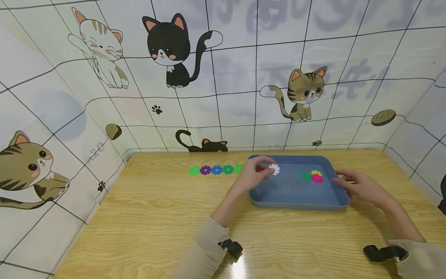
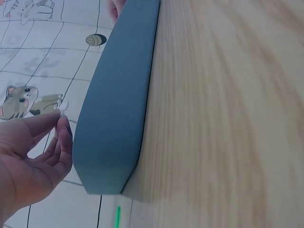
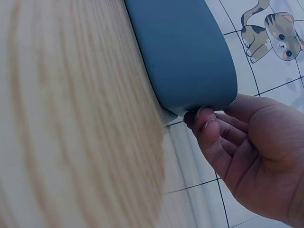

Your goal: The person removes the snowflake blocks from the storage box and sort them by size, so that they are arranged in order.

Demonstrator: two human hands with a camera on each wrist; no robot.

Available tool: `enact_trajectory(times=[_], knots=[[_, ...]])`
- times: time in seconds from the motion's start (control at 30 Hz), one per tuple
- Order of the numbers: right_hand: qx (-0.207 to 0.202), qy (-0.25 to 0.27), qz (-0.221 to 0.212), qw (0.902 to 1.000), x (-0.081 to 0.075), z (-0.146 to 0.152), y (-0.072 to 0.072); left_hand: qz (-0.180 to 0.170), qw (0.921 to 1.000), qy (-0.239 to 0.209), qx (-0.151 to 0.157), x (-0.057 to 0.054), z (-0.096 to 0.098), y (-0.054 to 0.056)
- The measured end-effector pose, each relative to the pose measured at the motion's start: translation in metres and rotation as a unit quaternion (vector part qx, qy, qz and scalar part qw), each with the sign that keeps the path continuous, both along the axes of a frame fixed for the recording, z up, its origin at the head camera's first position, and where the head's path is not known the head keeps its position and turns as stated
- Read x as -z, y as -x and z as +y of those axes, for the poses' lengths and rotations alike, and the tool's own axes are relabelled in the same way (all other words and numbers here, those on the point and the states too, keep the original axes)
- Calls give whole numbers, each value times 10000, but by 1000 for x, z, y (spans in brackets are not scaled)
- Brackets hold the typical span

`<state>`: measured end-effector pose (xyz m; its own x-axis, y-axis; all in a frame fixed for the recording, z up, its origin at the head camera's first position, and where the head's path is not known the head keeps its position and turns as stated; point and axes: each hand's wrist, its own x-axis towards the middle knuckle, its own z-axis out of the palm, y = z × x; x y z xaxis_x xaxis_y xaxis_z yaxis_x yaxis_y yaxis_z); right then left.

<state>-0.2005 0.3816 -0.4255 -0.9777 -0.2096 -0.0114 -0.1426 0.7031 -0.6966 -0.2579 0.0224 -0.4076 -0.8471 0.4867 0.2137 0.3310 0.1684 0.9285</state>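
A white notched plastic disc (image 1: pixel 275 169) is pinched between the thumb and index finger of my left hand (image 1: pixel 253 175), over the left part of a blue tray (image 1: pixel 292 207). In the left wrist view only a thin edge of the white disc (image 2: pixel 64 106) shows beyond the fingertips. My right hand (image 1: pixel 364 187) grips the tray's right side, with the thumb up at the rim and the other fingers (image 3: pixel 209 133) against the outer wall. On the tray floor lie a green disc (image 1: pixel 306 176), a pink disc (image 1: pixel 317 178) and a yellow disc (image 1: pixel 316 173), the pink overlapping the yellow.
Left of the tray, a row of notched discs runs along the wooden table (image 1: pixel 156 224): a light green disc (image 1: pixel 194 170), a purple disc (image 1: pixel 205 170), a blue disc (image 1: pixel 216 170) and more greens. My left hand partly covers the row's end. A cat-print wall (image 1: pixel 237 108) stands behind.
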Motion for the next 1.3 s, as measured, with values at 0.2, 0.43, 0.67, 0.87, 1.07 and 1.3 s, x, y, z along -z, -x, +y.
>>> enact_trajectory(times=[0.2,0.43,0.67,0.87,1.07,1.3], knots=[[-17,-28,54,10000,-1,0,0,-346,9989,58,-302,0,-26,5],[-55,67,40,10000,1,1,-1,-406,9976,-6,-560,2,-56,14],[-61,82,60,9999,1,1,-1,-477,9955,87,-809,2,-87,17],[-46,60,27,10000,1,2,-1,-451,9937,-2,-1022,3,-114,23],[13,-15,-29,10000,1,6,-1,-631,9892,13,-1319,2,-141,28],[-3,14,-31,10000,1,6,-1,-770,9832,139,-1648,0,-170,32]])
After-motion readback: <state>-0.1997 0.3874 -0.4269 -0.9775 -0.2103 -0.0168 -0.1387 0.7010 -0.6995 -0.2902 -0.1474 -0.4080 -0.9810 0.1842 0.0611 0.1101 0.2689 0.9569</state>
